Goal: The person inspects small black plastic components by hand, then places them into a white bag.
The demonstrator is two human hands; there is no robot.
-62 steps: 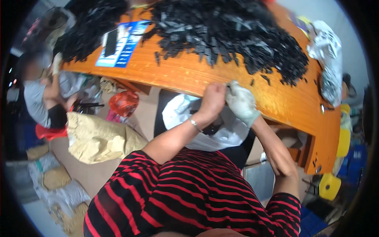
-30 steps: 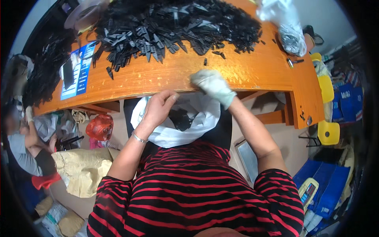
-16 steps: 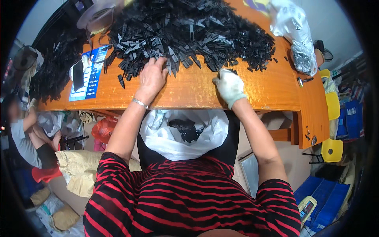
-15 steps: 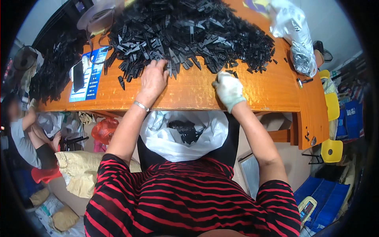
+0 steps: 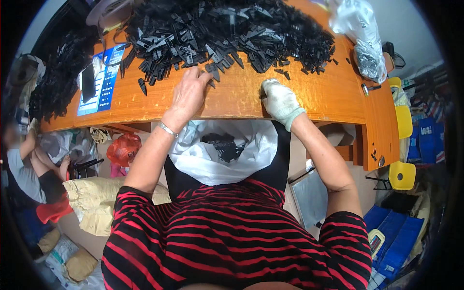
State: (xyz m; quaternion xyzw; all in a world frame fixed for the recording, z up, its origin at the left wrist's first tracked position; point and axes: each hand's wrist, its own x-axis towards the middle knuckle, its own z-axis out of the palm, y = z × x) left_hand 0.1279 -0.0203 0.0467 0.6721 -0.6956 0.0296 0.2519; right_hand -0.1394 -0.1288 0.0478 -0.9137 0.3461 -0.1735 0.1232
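A big heap of black pointed plastic pieces [image 5: 188, 43] covers the far part of the wooden table. At its near edge my bare left hand [image 5: 189, 92], a metal bracelet on its wrist, has its fingers bent against a black plastic piece [image 5: 213, 72] and appears to pinch it. My right hand [image 5: 280, 99], in a whitish glove, is curled closed over the tabletop; whatever is inside is hidden. A few small black pieces [image 5: 286, 74] lie just beyond it. Between my lap and the table sits an open white sack [image 5: 212, 171] with black pieces [image 5: 227, 150] in it.
Left of the heap lie a blue-and-white sheet [image 5: 106, 89] and a dark phone [image 5: 88, 83]. A second black heap [image 5: 53, 82] stands beside a seated person [image 5: 31, 166] at far left. A clear plastic bag [image 5: 365, 53] is at the right; yellow chairs [image 5: 402, 175] stand beyond the table [image 5: 333, 106].
Both hands have drawn back from the heap toward the table's near edge. A black piece at my left fingertips has come with that hand. The whole view has tilted slightly.
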